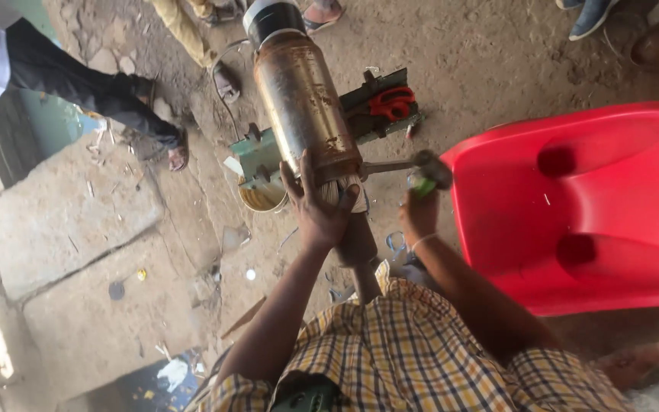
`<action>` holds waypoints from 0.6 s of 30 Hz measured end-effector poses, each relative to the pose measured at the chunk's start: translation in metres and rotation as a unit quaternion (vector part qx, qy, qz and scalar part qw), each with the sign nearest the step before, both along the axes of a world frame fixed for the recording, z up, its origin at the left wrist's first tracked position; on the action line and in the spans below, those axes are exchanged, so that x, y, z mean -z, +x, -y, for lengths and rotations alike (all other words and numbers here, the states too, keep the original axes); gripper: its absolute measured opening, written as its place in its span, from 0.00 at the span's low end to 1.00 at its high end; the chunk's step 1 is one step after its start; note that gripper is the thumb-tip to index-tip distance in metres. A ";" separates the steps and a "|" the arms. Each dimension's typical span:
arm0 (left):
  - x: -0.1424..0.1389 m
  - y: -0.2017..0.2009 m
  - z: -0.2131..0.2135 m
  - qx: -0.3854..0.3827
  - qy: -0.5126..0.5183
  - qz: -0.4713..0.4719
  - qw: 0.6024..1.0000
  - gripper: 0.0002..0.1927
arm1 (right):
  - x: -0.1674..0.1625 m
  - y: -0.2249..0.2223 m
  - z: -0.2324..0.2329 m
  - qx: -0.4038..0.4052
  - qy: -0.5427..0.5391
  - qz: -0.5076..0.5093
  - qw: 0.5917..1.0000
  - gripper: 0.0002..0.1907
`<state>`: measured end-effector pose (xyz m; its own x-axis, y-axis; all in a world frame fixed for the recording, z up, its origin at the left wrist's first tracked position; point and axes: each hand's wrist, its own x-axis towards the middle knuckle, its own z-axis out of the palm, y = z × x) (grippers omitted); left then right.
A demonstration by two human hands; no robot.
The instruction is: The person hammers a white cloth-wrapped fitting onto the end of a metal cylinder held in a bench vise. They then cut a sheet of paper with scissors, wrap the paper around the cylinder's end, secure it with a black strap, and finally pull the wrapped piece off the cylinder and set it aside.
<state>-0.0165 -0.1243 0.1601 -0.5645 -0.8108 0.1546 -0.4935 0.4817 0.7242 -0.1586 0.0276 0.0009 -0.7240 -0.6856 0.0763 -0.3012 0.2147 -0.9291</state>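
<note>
**Hands at the end of a rusty cylinder**

A long rusty metal cylinder [304, 99] lies across a green vise [329, 126] on the dirt floor, near the top middle of the view. Its far end carries a black and white cap [270, 17]. Its near end shows a bundle of pale wire strands [342, 192].

The left hand [318, 206] rests against that near end, fingers spread and pressed flat on the rusty wall just above the strands, not clenched round it. The right hand [419, 214] is beside it, closed round the handle of a hammer [421, 169]. The hammer's shaft runs level toward the cylinder's lower end and its dark head sits just above the fist. A thin band circles the right wrist.

Red scissors [390, 103] lie on the vise to the right of the cylinder. A small round tin [262, 197] sits under the vise's near edge, just left of the left hand. A red plastic chair [581, 206] stands at the right, close to the right forearm. The person wears a yellow checked shirt [413, 358].

Other people's legs and sandalled feet [178, 156] stand beyond the vise, at the top and upper left. Concrete slabs [70, 214] and scattered scraps fill the left side.
</note>
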 end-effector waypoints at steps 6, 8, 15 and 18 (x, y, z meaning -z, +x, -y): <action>-0.003 0.008 0.000 -0.011 0.012 0.011 1.000 0.57 | 0.009 0.009 -0.008 0.138 0.005 0.226 0.964 0.15; -0.002 0.009 0.001 -0.030 0.031 0.017 0.999 0.57 | 0.011 0.022 0.002 0.241 -0.049 0.372 0.895 0.15; 0.002 0.011 0.008 -0.045 0.042 0.018 0.998 0.56 | 0.000 0.082 0.045 -0.114 -0.069 0.693 0.708 0.16; -0.001 0.009 0.010 -0.031 0.010 0.004 0.999 0.56 | -0.007 0.085 0.047 -0.094 -0.044 0.708 0.699 0.17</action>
